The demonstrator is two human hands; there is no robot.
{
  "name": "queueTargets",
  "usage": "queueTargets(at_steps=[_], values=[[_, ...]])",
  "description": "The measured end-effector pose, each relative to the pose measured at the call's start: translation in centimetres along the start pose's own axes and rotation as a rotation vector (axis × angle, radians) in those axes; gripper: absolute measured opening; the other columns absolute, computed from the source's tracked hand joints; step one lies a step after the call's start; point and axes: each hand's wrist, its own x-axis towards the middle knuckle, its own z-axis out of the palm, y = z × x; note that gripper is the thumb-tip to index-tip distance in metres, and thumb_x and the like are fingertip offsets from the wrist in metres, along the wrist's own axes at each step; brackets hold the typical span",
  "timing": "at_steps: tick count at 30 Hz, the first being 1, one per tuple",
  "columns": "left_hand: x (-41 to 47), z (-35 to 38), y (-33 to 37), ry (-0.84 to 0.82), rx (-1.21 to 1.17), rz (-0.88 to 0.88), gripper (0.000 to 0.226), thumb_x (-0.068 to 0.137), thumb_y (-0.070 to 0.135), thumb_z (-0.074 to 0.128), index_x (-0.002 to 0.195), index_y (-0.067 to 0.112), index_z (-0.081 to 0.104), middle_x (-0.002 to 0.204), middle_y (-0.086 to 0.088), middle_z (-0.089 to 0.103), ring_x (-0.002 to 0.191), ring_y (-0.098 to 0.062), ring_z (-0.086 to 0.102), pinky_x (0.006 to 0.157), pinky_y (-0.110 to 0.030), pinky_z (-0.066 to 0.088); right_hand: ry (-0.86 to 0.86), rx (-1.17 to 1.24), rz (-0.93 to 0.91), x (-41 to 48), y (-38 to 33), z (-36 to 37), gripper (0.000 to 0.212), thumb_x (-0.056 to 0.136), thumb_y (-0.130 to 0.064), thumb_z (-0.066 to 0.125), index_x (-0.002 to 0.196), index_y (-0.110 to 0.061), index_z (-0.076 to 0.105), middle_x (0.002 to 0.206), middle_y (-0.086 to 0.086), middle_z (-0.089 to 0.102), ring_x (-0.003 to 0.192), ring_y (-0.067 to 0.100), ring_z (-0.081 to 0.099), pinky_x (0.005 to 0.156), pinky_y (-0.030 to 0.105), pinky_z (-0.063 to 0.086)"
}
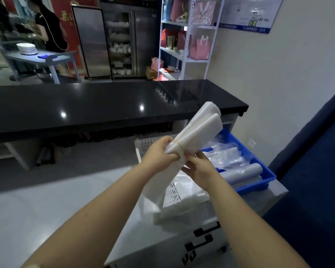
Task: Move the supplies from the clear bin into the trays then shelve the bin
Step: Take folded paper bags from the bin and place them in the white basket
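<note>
A thick bundle of white plastic bags point(198, 130), tied with a rubber band, is held up in the air by both hands. My left hand point(160, 154) grips its banded neck from the left. My right hand point(198, 170) holds it from below on the right. Under the bundle stands a white perforated tray point(179, 205) with more white bags in it. To its right a blue tray point(262, 175) holds clear plastic bags and a roll of clear film point(242, 172). Both trays rest on a white box-like surface point(159, 240). I cannot make out the clear bin.
A long black counter point(104, 105) runs across the back. Behind it stand a white shelf rack point(186, 39) with pink bags, a steel fridge point(124, 37) and a cart with plates point(39, 57), beside which a person stands. A dark blue curtain point(317, 171) hangs at right.
</note>
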Motion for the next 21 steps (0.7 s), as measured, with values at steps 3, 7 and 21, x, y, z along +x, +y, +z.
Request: queueTargets(at_steps=[3, 7, 21], values=[[3.0, 0.0, -1.0, -0.073, -0.132, -0.062, 0.036, 0.068, 0.021, 0.076, 0.096, 0.032, 0.057, 0.091, 0.005, 0.066, 0.085, -0.016, 0.064, 0.071, -0.033, 0.054, -0.058, 0.157, 0.014, 2.9, -0.1, -1.2, 0.052, 0.082, -0.015, 0.067, 0.130, -0.015, 0.049, 0.127, 0.016, 0.061, 0.110, 0.032, 0.062, 0.087, 0.043, 0.054], [5.8, 0.6, -3.1, -0.188, -0.260, -0.209, 0.040, 0.068, 0.023, 0.080, 0.100, 0.031, 0.057, 0.098, -0.001, 0.066, 0.087, -0.019, 0.066, 0.073, -0.037, 0.058, -0.023, 0.142, 0.060, 5.8, 0.6, -2.6, 0.050, 0.084, -0.014, 0.065, 0.131, -0.015, 0.047, 0.129, 0.017, 0.059, 0.112, 0.035, 0.060, 0.089, 0.050, 0.052], [5.8, -1.6, -10.8, 0.007, 0.305, -0.385, 0.021, 0.069, 0.039, 0.065, 0.085, 0.026, 0.070, 0.081, 0.010, 0.067, 0.074, -0.009, 0.062, 0.066, -0.033, 0.056, -0.115, -0.227, 0.470, 12.6, 6.2, -2.6, 0.033, 0.085, -0.009, 0.065, 0.115, -0.021, 0.060, 0.091, 0.003, 0.073, 0.074, 0.018, 0.067, 0.069, 0.035, 0.052]])
